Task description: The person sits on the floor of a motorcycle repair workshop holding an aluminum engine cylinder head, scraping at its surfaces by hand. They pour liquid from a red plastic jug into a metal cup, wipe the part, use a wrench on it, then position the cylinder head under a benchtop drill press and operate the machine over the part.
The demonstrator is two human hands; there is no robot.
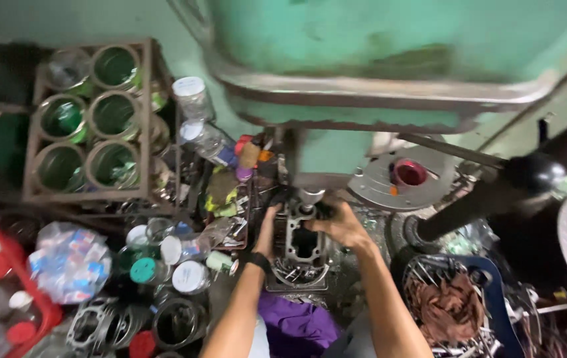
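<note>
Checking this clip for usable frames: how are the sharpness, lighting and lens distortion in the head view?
Head view: soft all over with motion blur; the left hand and right hand on the grey metal block lack fine detail. The green machine body is evenly lit and blurred; the dark lever at right is smeared. Corners fall into shadow, and the wooden rack of jars bows from wide-angle distortion.

Metal engine block (302, 244) at centre under the machine column (336, 152), between left hand (267, 232) and right hand (343, 225). Rack of jars (91, 119) far left; wire basket (446, 308) right.
</note>
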